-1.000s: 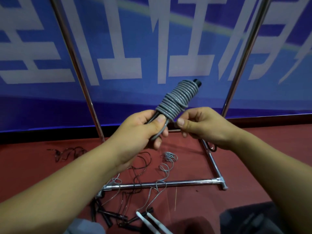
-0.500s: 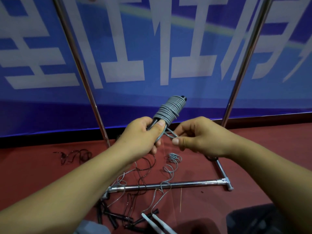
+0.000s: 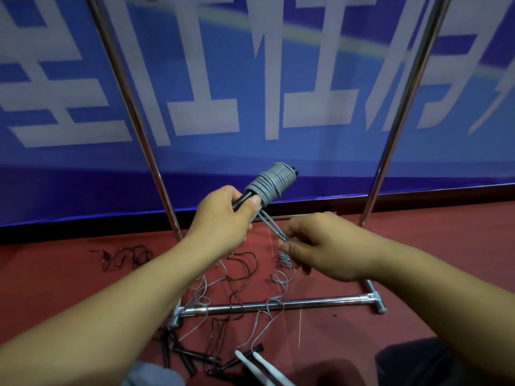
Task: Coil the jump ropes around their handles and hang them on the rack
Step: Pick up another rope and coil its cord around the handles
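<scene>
Two hands up: left hand [image 3: 223, 215] at ten o'clock of the right hand [image 3: 323, 246]. One wound grey rope bundle [image 3: 271, 183] at twelve o'clock of them. One chrome rack [image 3: 274, 304], showing two uprights and one low crossbar. Loose ropes on the floor [image 3: 418, 310]: one dark tangle [image 3: 122, 256] out at nine o'clock, further grey and dark strands heaped at six o'clock, too knotted to count. Two white handles [image 3: 259, 364] at six o'clock, several black handles [image 3: 184, 358] beside them, number unclear. One blue banner [image 3: 278, 79] behind.
</scene>
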`<state>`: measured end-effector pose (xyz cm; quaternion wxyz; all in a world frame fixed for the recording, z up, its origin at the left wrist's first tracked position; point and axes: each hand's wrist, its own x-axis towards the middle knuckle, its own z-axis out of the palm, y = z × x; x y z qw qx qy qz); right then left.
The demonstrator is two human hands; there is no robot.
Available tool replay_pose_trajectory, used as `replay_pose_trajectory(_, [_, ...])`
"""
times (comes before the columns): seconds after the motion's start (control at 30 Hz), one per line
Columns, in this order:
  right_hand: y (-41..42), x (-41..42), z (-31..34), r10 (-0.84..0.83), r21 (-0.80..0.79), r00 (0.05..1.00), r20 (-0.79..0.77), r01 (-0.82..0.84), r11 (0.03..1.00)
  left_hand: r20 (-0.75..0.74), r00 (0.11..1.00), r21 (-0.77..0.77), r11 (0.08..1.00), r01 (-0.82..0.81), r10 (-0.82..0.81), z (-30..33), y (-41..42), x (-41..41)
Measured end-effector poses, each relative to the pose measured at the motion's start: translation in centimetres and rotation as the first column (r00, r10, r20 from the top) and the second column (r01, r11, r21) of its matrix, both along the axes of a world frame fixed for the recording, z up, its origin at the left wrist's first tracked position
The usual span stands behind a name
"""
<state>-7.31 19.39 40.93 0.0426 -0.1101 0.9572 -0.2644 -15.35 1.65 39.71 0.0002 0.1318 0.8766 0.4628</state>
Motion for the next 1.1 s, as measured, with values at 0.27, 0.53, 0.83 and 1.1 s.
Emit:
replay_pose_trajectory(0.27, [-0.3, -0.1, -0.2, -0.011, 0.052, 1.0, -0.019, 0.012, 0.999, -0.096, 0.995, -0.186, 0.982, -0.012, -0.006, -0.6, -0.6, -1.2])
replay_pose_trajectory(0.53, [0.2, 0.0, 0.2, -0.032, -0.017, 0.999, -0.031, 0.032, 0.999, -0.119, 0.993, -0.288, 0.957, -0.026, -0.009, -0.7, -1.0, -1.6])
replay_pose_trajectory(0.83, [1.2, -0.3, -0.1, -0.042, 0.095, 0.94, -0.338, 0.078, 0.992, -0.026, 0.997, -0.385, 0.922, 0.051, -0.066, -1.1, -1.3, -1.7])
replay_pose_trajectory(1.1, [1.4, -0.4, 0.1, -0.184, -0.048, 0.866, -0.466, 0.183, 0.982, 0.161, 0.96, -0.32, 0.908, 0.272, -0.231, -1.5, -0.9, -1.1])
